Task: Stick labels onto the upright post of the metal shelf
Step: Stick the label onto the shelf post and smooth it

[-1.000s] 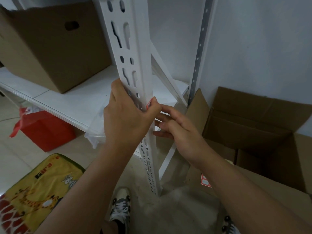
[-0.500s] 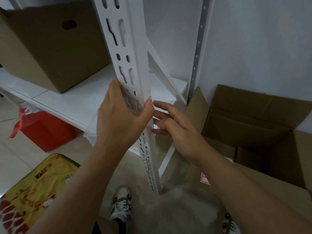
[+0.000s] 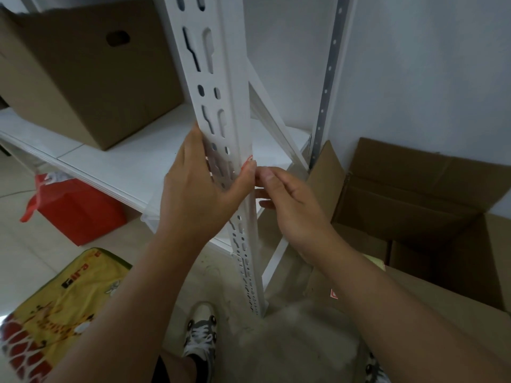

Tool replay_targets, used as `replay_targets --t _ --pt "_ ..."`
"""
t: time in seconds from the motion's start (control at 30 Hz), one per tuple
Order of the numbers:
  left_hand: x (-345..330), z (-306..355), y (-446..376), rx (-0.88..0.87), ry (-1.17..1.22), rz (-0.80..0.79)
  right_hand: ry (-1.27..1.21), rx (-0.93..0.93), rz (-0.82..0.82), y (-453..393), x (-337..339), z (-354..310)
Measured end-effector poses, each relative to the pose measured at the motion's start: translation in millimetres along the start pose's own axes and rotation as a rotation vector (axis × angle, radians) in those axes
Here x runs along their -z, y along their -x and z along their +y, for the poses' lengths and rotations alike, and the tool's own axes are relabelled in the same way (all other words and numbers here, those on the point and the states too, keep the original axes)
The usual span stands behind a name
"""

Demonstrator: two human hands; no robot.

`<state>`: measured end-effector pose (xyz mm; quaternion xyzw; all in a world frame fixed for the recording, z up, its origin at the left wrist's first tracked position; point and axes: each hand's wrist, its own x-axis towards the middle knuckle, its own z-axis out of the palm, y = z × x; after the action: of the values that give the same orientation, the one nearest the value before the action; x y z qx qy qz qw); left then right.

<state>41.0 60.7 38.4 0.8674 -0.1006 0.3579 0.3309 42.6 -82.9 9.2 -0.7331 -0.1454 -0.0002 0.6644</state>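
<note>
A white slotted upright post (image 3: 221, 106) of a metal shelf was seen from above, running down to the floor. The post was grasped at mid-height by the left hand (image 3: 193, 189), fingers curled round its left edge and thumb laid across its front. A small label (image 3: 247, 162) with red print was seen on the post's right edge, just above that thumb tip. The right hand (image 3: 290, 200) was held just right of the post, its thumb beside the label; whether the label was pinched could not be told. A cardboard box (image 3: 83, 73) was seen on the shelf board left of the post.
</note>
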Motion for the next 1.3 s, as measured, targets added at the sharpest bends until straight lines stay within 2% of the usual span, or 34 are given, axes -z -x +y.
replay_targets --t 0.27,0.63,1.1,1.3 --pt "1 -10 6 -0.028 0.094 -0.036 0.168 0.218 0.166 -16 -7 5" --pt "-1 -11 6 -0.058 0.071 -0.019 0.380 0.377 0.208 -27 -3 12" --pt "-5 -6 10 0.009 0.095 0.001 0.248 0.244 0.096 -23 0 10" --pt "-3 -6 7 0.001 0.213 -0.019 0.130 0.198 0.067 -22 -1 1"
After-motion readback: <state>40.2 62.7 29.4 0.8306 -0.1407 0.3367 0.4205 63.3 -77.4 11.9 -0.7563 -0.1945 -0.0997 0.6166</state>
